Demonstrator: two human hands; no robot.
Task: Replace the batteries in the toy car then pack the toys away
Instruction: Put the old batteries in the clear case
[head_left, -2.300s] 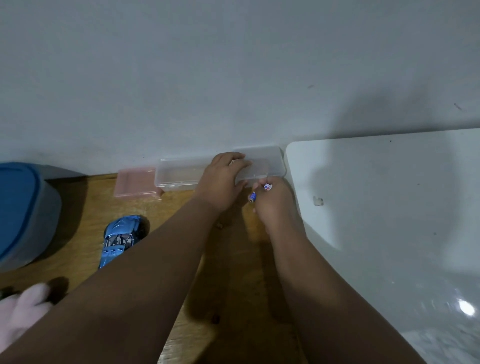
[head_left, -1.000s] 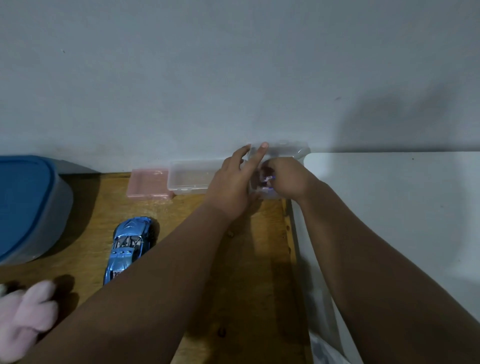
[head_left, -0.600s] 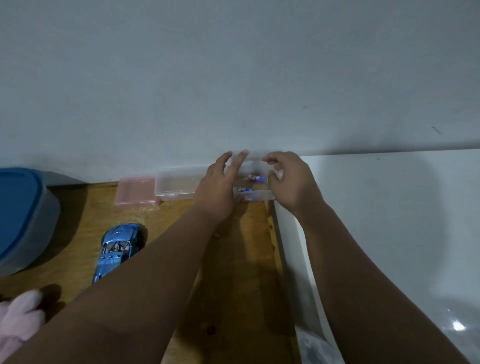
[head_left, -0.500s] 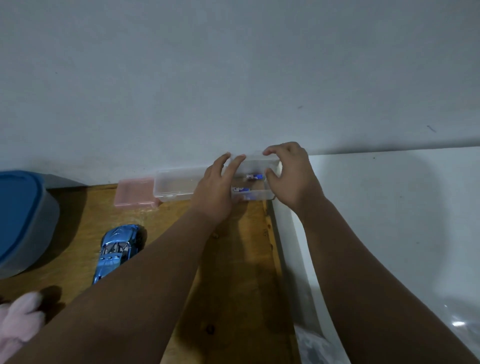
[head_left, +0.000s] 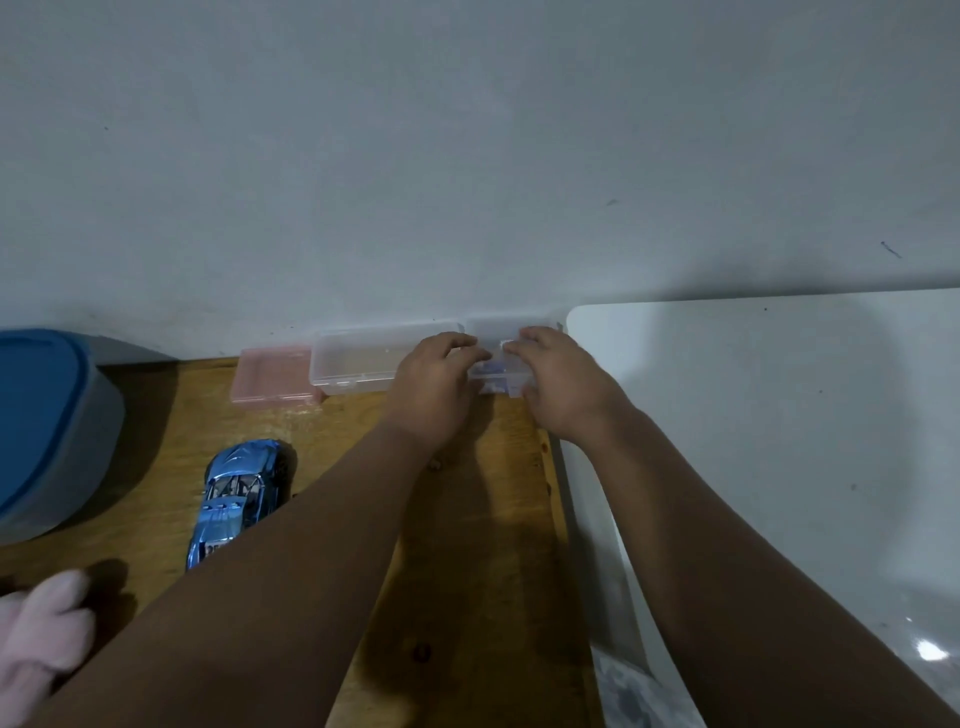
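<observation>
A small clear plastic case (head_left: 498, 332) stands against the wall at the back of the wooden table (head_left: 467, 545), with small blue batteries (head_left: 491, 370) showing dimly through it. My left hand (head_left: 434, 387) and my right hand (head_left: 558, 382) both press on this case from either side, its lid lying down over it. A shiny blue toy car (head_left: 236, 499) rests on the table at the left, apart from both hands. A pink plush toy (head_left: 39, 631) lies at the lower left corner.
A longer clear case (head_left: 363, 356) and a pink case (head_left: 272, 382) sit by the wall left of my hands. A blue-lidded grey tub (head_left: 47, 431) stands at the far left. A white surface (head_left: 779, 441) adjoins the table on the right.
My right hand put the batteries into the clear case and let them go. The lid, held up a second ago, now lies down under both hands.
</observation>
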